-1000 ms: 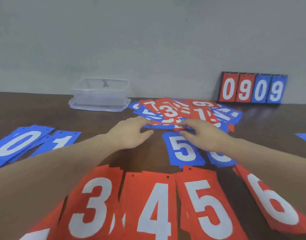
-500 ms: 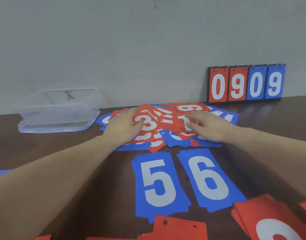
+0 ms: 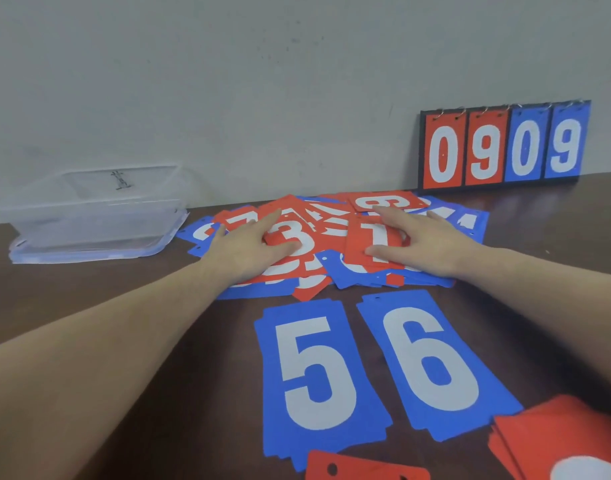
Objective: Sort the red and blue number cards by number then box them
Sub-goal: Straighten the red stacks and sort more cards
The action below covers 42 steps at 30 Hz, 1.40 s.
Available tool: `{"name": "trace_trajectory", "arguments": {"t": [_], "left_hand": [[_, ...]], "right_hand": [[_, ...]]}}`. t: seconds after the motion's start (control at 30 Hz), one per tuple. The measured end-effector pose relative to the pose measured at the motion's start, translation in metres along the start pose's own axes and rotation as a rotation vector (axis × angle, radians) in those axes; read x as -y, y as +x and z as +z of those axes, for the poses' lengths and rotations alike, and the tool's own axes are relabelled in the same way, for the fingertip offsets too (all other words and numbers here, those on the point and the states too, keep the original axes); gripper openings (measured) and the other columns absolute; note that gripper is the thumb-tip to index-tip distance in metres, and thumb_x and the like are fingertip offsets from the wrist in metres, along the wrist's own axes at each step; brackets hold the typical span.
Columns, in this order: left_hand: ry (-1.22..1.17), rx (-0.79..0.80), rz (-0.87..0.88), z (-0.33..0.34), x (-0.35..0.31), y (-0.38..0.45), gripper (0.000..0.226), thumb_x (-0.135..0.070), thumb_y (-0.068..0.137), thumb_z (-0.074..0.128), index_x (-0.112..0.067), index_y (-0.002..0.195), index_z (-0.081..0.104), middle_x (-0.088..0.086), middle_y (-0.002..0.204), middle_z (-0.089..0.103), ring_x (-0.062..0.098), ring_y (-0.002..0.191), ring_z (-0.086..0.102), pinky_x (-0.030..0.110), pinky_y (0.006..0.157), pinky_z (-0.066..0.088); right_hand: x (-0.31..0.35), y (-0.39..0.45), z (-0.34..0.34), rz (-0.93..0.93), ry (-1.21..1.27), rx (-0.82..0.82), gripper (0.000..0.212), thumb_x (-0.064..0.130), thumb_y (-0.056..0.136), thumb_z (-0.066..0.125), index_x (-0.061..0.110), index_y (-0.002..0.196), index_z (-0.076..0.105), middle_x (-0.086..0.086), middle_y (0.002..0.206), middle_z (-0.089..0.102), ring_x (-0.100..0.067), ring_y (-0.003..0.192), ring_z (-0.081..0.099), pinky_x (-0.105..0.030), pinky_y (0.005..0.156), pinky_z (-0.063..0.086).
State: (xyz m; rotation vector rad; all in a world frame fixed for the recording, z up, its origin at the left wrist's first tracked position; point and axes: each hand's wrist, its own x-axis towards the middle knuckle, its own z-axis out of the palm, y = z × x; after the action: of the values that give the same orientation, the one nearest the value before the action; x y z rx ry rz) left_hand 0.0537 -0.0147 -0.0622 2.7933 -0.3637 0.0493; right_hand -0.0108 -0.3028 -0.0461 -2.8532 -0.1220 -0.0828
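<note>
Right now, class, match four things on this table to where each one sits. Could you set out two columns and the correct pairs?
Things:
1. clear plastic box
2. scoreboard
3. blue 5 card
4. left hand

Places:
A. leaning against the wall, far right
B. resting on the red 3 card in the mixed pile
C. far left, by the wall
D. flat on the table, just left of the blue 6 card

Pairs: 1-C, 2-A, 3-D, 4-B

Both hands (image 3: 248, 249) (image 3: 421, 244) press flat on mixed card pile (image 3: 331, 216).
</note>
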Motion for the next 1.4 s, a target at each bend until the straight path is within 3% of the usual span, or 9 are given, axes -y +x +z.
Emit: {"name": "trace_trajectory", "arguments": {"t": [0.3,0.53,0.7,0.83,0.97,1.03,1.13,1.23,1.4], "left_hand": [[-0.222,-0.281,0.075,-0.011,-0.004,-0.019,0.064,-0.058,0.089,0.064,-0.038,0.145,0.043,-0.006,0.130,0.064,0.018,0.113,0.063,0.040,0.095,0.054],[-0.623,-0.265,0.078,-0.030,-0.015,-0.050,0.065,-0.021,0.087,0.077,-0.035,0.142,0.047,-0.010,0.125,0.058,0.008,0.099,0.062,0.017,0.075,0.053],[-0.675,-0.221,0.126,-0.050,-0.025,-0.089,0.090,0.003,0.082,0.074,-0.036,0.152,0.032,-0.003,0.145,0.045,0.016,0.119,0.055,0.021,0.087,0.050],[-0.636,-0.199,0.144,-0.062,-0.021,-0.129,0.110,0.006,0.079,0.072,-0.043,0.156,0.012,-0.003,0.161,0.023,0.020,0.139,0.042,0.034,0.095,0.054],[-0.917,-0.126,0.090,-0.075,-0.019,-0.175,0.109,0.014,0.084,0.063,-0.050,0.154,0.009,-0.024,0.131,0.054,0.011,0.111,0.064,0.037,0.084,0.059],[-1.037,-0.121,0.072,-0.081,-0.015,-0.196,0.099,0.013,0.080,0.060,-0.061,0.137,0.029,-0.010,0.129,0.064,0.021,0.111,0.068,0.047,0.089,0.058],[-1.094,-0.174,0.052,-0.092,-0.006,-0.233,0.074,0.012,0.082,0.056,-0.056,0.110,0.052,-0.003,0.119,0.072,0.024,0.109,0.069,0.047,0.091,0.057],[-1.123,-0.229,-0.043,-0.105,0.009,-0.268,0.051,0.008,0.092,0.054,-0.041,0.108,0.058,-0.004,0.118,0.072,0.021,0.103,0.072,0.045,0.092,0.057],[-1.105,-0.365,-0.213,-0.131,0.055,-0.322,0.036,-0.001,0.096,0.056,-0.036,0.104,0.058,0.000,0.110,0.072,0.017,0.086,0.073,0.038,0.079,0.061]], "right_hand": [[0.002,-0.018,-0.002,-0.090,0.233,-0.224,0.080,0.069,0.076,0.068,0.048,0.145,0.034,0.009,0.136,0.060,-0.016,0.117,0.062,-0.043,0.097,0.056],[0.029,-0.042,-0.017,-0.114,0.580,-0.283,0.088,0.007,0.088,0.076,0.049,0.148,0.026,0.005,0.150,0.045,-0.016,0.124,0.057,-0.030,0.080,0.062],[0.050,-0.072,-0.029,-0.082,0.704,-0.287,0.105,-0.004,0.088,0.071,0.044,0.158,0.009,0.036,0.138,0.035,0.031,0.099,0.049,-0.012,0.072,0.053],[0.069,-0.104,-0.029,-0.006,0.876,-0.213,0.105,-0.004,0.090,0.068,0.043,0.159,0.003,0.014,0.135,0.060,-0.001,0.105,0.067,-0.027,0.080,0.058],[0.090,-0.134,-0.030,0.073,0.905,-0.180,0.068,0.003,0.093,0.063,0.038,0.147,0.040,0.004,0.120,0.071,-0.022,0.108,0.069,-0.048,0.095,0.056],[0.105,-0.147,-0.031,0.101,0.904,-0.176,0.044,0.013,0.097,0.060,0.035,0.134,0.055,0.005,0.121,0.070,-0.024,0.110,0.068,-0.053,0.098,0.054],[0.134,-0.166,-0.031,0.138,0.916,-0.195,0.020,0.030,0.103,0.052,0.028,0.116,0.066,0.002,0.114,0.072,-0.025,0.105,0.068,-0.048,0.095,0.055],[0.167,-0.186,-0.029,0.137,0.941,-0.184,0.024,0.040,0.103,0.052,0.025,0.109,0.070,0.005,0.109,0.074,-0.018,0.100,0.070,-0.034,0.081,0.053],[0.227,-0.204,-0.019,0.028,1.005,-0.156,0.010,0.015,0.097,0.063,0.023,0.092,0.066,-0.003,0.094,0.076,-0.020,0.081,0.070,-0.035,0.075,0.054]]}}
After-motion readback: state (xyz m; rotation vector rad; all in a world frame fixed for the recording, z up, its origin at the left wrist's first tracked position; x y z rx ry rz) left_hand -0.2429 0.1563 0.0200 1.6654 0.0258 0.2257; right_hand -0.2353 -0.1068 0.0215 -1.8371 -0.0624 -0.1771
